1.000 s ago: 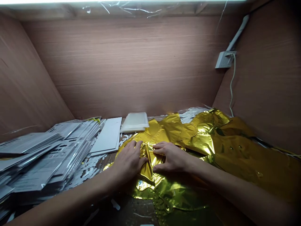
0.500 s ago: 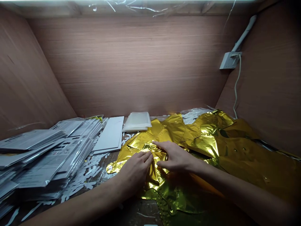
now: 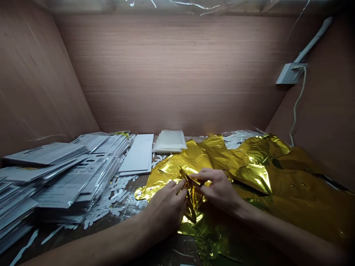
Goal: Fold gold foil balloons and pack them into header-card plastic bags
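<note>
A partly folded gold foil balloon (image 3: 191, 208), flat and shiny, lies between my hands on top of other gold foil. My left hand (image 3: 168, 207) is closed at its left side, its fingers bent together on the foil. From the right, my right hand (image 3: 219, 190) pinches a raised fold of the same foil between thumb and fingers. Beneath and to the right spreads a pile of flat gold foil balloons (image 3: 249, 171). My left fingertips are partly hidden behind the hand and the fold.
Several clear-wrapped printed packs (image 3: 66, 192) are stacked at the left. White cards (image 3: 135, 155) and a stack of translucent bags (image 3: 169, 142) lie at the back. Loose white strips (image 3: 118, 197) litter the table. A socket box (image 3: 290, 74) with a cable hangs on the right wall.
My right hand has gone from spread fingers over the foil to a pinch, and a fold now stands up. My left hand stays at the foil's left side. The view has shifted slightly left.
</note>
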Motion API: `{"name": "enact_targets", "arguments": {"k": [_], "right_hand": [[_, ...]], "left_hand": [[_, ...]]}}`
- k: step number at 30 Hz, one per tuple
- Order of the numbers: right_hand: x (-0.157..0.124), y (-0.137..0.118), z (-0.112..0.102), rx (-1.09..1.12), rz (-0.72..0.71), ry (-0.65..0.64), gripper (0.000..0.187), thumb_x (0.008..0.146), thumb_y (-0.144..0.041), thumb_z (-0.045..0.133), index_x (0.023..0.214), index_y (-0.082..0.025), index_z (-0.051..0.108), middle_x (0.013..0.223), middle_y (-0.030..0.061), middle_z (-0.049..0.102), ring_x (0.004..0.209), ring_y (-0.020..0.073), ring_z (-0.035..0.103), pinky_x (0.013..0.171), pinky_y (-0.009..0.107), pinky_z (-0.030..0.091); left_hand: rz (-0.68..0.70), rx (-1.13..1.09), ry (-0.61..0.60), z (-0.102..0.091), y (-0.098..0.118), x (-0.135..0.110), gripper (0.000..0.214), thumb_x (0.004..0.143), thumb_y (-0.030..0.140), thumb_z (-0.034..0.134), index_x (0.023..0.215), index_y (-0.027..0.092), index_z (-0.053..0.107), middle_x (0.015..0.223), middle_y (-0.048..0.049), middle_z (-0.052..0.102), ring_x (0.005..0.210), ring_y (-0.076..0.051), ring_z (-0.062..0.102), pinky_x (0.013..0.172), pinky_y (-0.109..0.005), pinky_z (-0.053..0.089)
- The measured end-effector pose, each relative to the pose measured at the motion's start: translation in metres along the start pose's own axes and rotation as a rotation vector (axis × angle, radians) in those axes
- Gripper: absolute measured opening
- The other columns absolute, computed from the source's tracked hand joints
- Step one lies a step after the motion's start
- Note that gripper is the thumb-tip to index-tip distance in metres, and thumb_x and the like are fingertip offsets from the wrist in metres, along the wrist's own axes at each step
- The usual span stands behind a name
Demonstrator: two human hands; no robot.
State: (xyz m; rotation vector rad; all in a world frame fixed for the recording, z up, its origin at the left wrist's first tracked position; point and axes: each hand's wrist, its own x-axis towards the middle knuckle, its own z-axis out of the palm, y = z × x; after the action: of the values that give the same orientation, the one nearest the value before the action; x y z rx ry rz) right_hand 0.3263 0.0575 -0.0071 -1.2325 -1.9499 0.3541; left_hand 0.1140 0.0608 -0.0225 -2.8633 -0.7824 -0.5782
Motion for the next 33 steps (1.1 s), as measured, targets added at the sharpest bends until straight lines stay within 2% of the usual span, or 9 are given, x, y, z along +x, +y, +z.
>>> {"name": "enact_targets", "arguments": {"k": [6,11,17,21,23,26,29,31,33], "right_hand": [[-0.012,0.005,0.009,-0.011,-0.352,0.023,0.043,0.083,-0.003,0.053,0.108,-0.024,0.082,0.091,0.0052,0.072,0.083,0.0178,0.069,0.074,0.027,0.055],[-0.015,0.001,0.011,0.065,-0.389,-0.116,0.037,0.091,-0.006,0.054,0.104,-0.025,0.082,0.082,0.0029,0.062,0.089,0.0167,0.073,0.080,0.025,0.057],[-0.019,0.006,0.010,0.135,-0.460,-0.224,0.026,0.096,-0.011,0.058,0.108,-0.023,0.078,0.088,0.0051,0.066,0.103,0.0194,0.071,0.085,0.025,0.057],[-0.018,0.003,0.010,0.043,-0.456,-0.264,0.029,0.096,-0.009,0.057,0.108,-0.025,0.076,0.106,0.0067,0.071,0.093,0.0170,0.069,0.081,0.025,0.055],[-0.018,-0.001,0.010,0.009,-0.446,-0.300,0.031,0.092,-0.006,0.055,0.105,-0.024,0.076,0.105,0.0063,0.071,0.089,0.0166,0.067,0.078,0.025,0.054],[-0.018,-0.008,0.011,-0.016,-0.436,-0.314,0.034,0.085,-0.003,0.057,0.105,-0.023,0.076,0.101,0.0055,0.072,0.089,0.0177,0.067,0.077,0.026,0.053],[-0.016,-0.012,0.009,0.009,-0.345,-0.134,0.033,0.083,-0.007,0.058,0.106,-0.021,0.077,0.104,0.0071,0.074,0.091,0.0196,0.070,0.080,0.029,0.055],[-0.010,-0.009,0.002,0.023,-0.118,0.020,0.025,0.085,-0.013,0.060,0.101,-0.020,0.078,0.097,0.0064,0.076,0.084,0.0195,0.071,0.075,0.029,0.056],[-0.002,-0.001,-0.009,0.008,0.173,0.062,0.027,0.084,-0.016,0.062,0.107,-0.021,0.076,0.090,0.0042,0.076,0.072,0.0180,0.070,0.064,0.028,0.054]], "left_hand": [[-0.012,-0.075,-0.004,-0.005,-0.004,0.001,0.010,0.093,0.011,0.058,0.087,0.014,0.066,0.084,-0.0045,0.071,0.075,-0.022,0.058,0.082,-0.040,0.053],[0.017,-0.172,0.010,-0.004,-0.008,-0.002,0.013,0.094,0.006,0.061,0.089,0.015,0.069,0.097,-0.0046,0.075,0.091,-0.022,0.065,0.085,-0.034,0.053],[-0.144,-0.095,0.030,-0.007,-0.012,-0.012,0.020,0.096,0.009,0.059,0.077,0.015,0.062,0.073,-0.0012,0.064,0.061,-0.016,0.058,0.057,-0.029,0.046],[-0.205,-0.156,0.145,-0.011,-0.015,-0.006,0.011,0.092,0.004,0.061,0.094,0.014,0.062,0.095,-0.0056,0.064,0.079,-0.019,0.063,0.070,-0.031,0.055],[-0.151,-0.191,0.169,-0.012,-0.017,-0.004,0.020,0.092,0.001,0.058,0.104,0.015,0.063,0.111,-0.0085,0.064,0.095,-0.021,0.064,0.082,-0.034,0.057],[-0.090,-0.183,0.155,-0.009,-0.019,-0.004,0.021,0.096,0.003,0.053,0.105,0.018,0.066,0.114,-0.0076,0.066,0.102,-0.024,0.064,0.088,-0.038,0.058],[-0.172,-0.169,0.194,-0.006,-0.018,-0.006,0.039,0.092,0.005,0.063,0.129,0.017,0.056,0.129,-0.0119,0.061,0.114,-0.027,0.062,0.095,-0.043,0.058],[-0.245,-0.162,0.225,-0.005,-0.017,-0.007,0.053,0.088,0.007,0.069,0.136,0.015,0.050,0.135,-0.0153,0.056,0.117,-0.029,0.062,0.097,-0.044,0.058],[-0.241,-0.148,0.177,-0.005,-0.016,-0.007,0.037,0.090,0.011,0.068,0.126,0.016,0.057,0.129,-0.0132,0.062,0.111,-0.027,0.065,0.093,-0.043,0.059]]}}
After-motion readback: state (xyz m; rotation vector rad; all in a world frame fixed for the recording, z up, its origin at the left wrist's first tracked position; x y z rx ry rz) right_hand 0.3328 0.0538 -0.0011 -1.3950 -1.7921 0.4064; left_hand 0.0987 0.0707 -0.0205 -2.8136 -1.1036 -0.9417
